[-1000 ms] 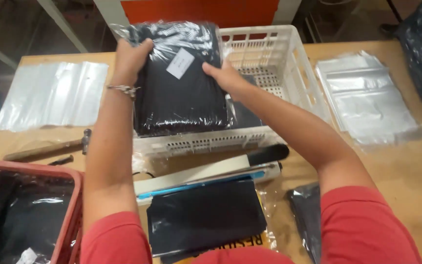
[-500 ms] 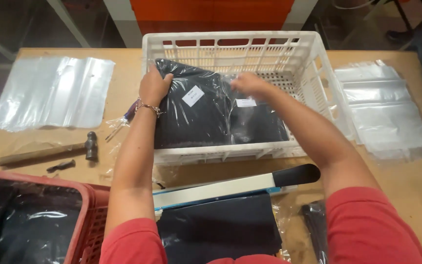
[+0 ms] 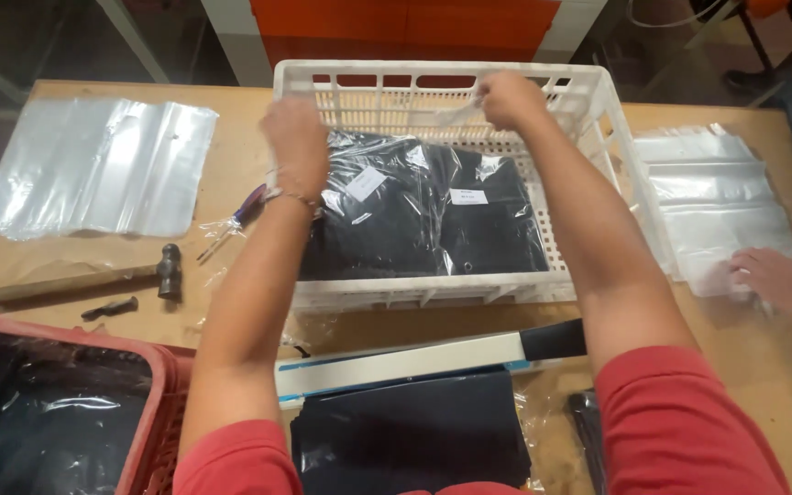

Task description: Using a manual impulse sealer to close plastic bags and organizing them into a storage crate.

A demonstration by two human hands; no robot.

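A white slotted crate stands in the middle of the wooden table. In it lie two dark folded garments in clear bags, each with a white label. My left hand hovers over the left packet's far edge, blurred, fingers curled downward; what it grips is hidden. My right hand is up by the crate's far wall, fingers pinched on a bit of the clear bag film.
Clear bags lie at left, with a hammer and a small purple-handled tool nearby. A red crate holds bagged dark items. A white sealer bar and bagged garment lie near me. Another person's hand rests on clear bags.
The bagged garment went from being held above the crate down into it. Both hands have since lifted off it toward the crate's far wall.
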